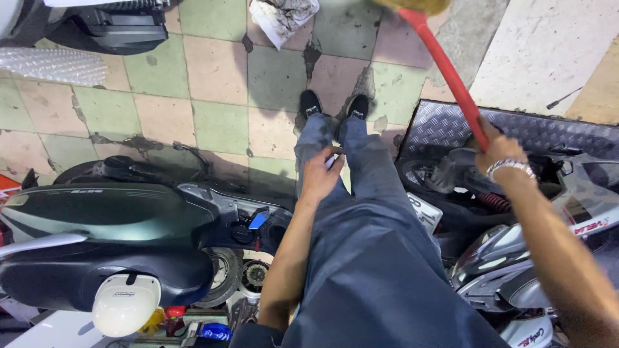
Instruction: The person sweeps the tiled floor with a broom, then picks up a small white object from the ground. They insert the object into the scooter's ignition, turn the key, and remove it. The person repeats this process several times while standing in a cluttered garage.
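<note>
Gripped the red broom handle in right hand, slanting up-left over the floor; left hand curled against thigh.

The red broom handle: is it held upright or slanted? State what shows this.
Slanted. The red broom handle runs diagonally from the yellowish head at the top edge down to the right hand, which grips its lower end.

Worn checkered floor tiles — green, pink — parked scooters alongside
</note>
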